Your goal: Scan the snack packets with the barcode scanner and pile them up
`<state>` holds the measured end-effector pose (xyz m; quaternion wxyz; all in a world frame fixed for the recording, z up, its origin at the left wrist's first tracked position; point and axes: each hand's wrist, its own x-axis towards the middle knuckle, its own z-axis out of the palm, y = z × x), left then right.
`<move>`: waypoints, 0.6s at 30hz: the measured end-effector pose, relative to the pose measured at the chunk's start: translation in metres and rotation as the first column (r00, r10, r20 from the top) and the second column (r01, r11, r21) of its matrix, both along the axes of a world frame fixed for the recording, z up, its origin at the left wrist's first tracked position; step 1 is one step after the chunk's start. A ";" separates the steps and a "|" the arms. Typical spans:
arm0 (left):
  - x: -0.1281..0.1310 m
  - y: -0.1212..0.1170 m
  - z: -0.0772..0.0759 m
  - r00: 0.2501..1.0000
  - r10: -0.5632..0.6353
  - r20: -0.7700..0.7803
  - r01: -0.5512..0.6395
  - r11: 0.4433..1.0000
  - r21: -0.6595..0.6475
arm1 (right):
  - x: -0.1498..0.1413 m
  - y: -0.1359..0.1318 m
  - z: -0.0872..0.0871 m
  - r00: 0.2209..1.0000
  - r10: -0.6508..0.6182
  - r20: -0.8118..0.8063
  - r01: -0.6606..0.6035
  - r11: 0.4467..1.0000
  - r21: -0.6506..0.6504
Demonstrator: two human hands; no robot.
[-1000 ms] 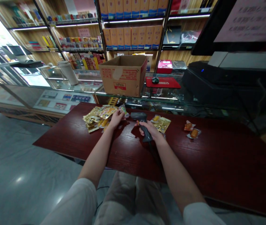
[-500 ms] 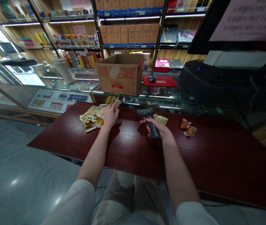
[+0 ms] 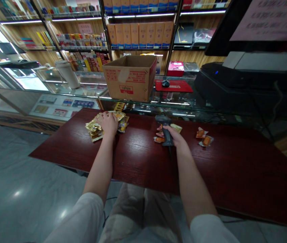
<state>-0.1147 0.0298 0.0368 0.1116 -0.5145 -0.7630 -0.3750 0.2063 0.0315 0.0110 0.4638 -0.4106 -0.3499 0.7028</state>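
My left hand rests on a heap of gold snack packets, its fingers apart over the foil. Just right of it a clear packet with yellow pieces lies at the edge of the heap. In my right hand is a dark barcode scanner, gripped by its handle, head pointing away to the left. A wrapped orange-brown snack lies beside the handle, and a gold packet shows partly behind the hand. Farther right, two wrapped brown snacks sit together on the table.
The dark red table stands against a glass counter. On the counter are an open cardboard box, a white cup, a red mat with a mouse, and a black machine at right. Stocked shelves rise behind.
My left hand has moved left from the heap's right edge onto its middle, uncovering the packet with yellow pieces. The scanner has shifted right, and a wrapped snack now shows beside it.
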 end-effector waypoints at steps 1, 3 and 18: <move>0.004 0.000 0.001 0.999 -0.048 -0.006 0.048 0.998 0.031 | -0.009 0.001 -0.002 1.000 -0.011 -0.001 0.011 0.999 0.030; 0.017 -0.002 0.004 0.972 -0.235 -0.030 0.236 0.970 0.054 | -0.026 0.001 -0.002 0.999 -0.025 -0.029 0.028 0.995 0.100; 0.085 -0.002 -0.029 0.454 -0.888 -0.073 0.775 0.434 -0.460 | 0.024 0.014 -0.002 0.883 -0.469 0.034 0.452 0.865 0.218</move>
